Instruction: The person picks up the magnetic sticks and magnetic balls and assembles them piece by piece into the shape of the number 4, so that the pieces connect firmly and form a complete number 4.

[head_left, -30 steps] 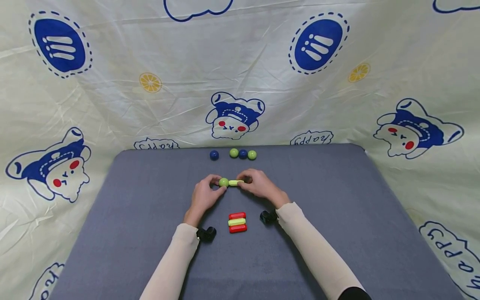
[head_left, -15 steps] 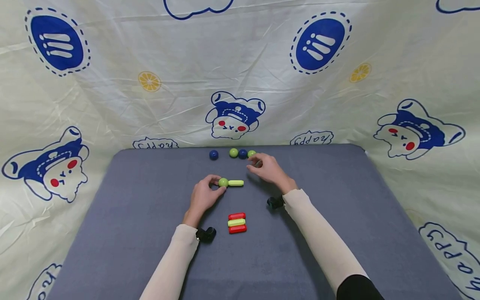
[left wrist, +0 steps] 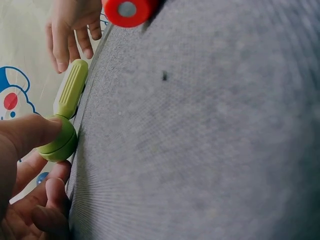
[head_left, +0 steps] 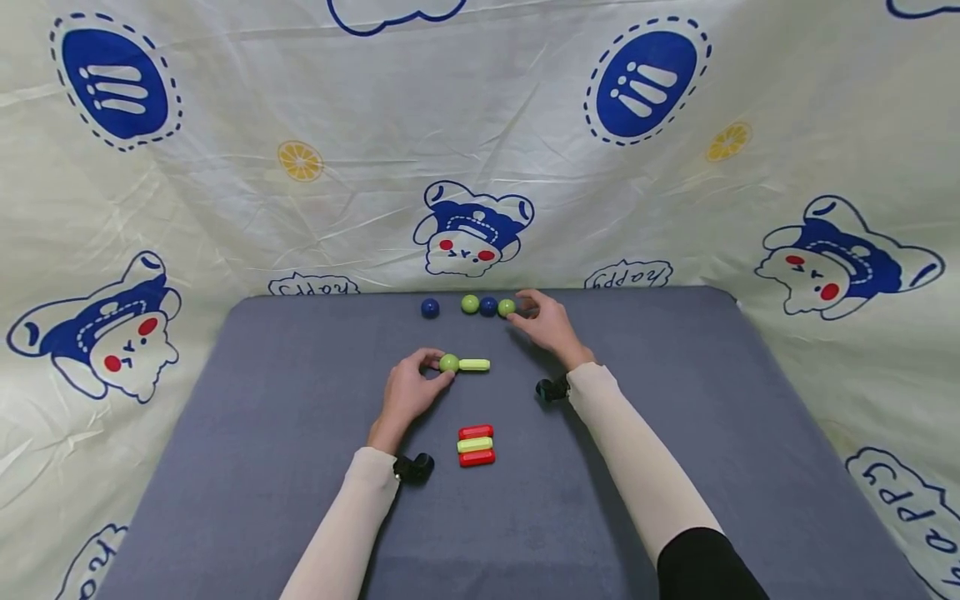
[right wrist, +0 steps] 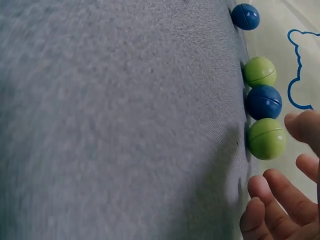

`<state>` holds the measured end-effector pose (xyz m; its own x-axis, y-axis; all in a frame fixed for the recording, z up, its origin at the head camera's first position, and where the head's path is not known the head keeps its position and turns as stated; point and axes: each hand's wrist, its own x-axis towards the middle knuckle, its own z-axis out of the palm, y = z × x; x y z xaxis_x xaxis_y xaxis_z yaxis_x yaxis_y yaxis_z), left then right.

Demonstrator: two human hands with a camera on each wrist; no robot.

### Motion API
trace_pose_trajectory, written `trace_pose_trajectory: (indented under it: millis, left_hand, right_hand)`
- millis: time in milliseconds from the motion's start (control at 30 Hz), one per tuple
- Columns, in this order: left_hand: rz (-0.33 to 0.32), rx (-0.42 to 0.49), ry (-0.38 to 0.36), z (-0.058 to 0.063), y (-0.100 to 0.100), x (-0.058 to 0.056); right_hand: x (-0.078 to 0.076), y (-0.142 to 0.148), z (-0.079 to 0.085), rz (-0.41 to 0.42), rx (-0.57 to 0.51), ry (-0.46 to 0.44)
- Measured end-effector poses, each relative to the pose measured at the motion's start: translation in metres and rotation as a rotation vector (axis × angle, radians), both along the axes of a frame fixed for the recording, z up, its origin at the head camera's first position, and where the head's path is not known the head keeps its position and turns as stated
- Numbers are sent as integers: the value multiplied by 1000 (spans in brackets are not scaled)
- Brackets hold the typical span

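Note:
At mid-table my left hand (head_left: 408, 392) pinches a green ball (left wrist: 60, 142) between thumb and fingers. A yellow-green ribbed stick (left wrist: 71, 90) adjoins the ball, pointing right in the head view. At the back, my right hand (head_left: 549, 323) has its thumb and fingers spread beside the rightmost green ball (right wrist: 266, 139) of a row. In the right wrist view a small gap shows between the fingertips and that ball. A blue ball (right wrist: 264, 102) and another green ball (right wrist: 260, 71) sit in line with it. One more blue ball (head_left: 430, 308) lies apart to the left.
Nearer the person, two red sticks (head_left: 476, 458) lie with a yellow-green stick (head_left: 475, 445) between them. The grey tabletop (head_left: 300, 375) ends at the back against a printed curtain (head_left: 360, 225). Black cameras (head_left: 551, 389) are strapped to the wrists.
My right hand let go of the yellow-green stick and moved back and right to the rightmost green ball. My left hand has stayed in place, holding its ball.

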<state>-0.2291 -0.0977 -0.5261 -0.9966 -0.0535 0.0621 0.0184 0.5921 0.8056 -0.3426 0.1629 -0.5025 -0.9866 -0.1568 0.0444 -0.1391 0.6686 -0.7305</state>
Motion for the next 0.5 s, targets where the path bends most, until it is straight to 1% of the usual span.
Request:
trace_pose_trajectory:
  millis: [267,500]
  left_hand:
    - [3,-11,4,0,0,1]
    - [2,-7,8,0,0,0]
  right_hand:
    - [-7,-6,-8,-44,-25,-9]
    - [-11,-10,-12,-44,15,3]
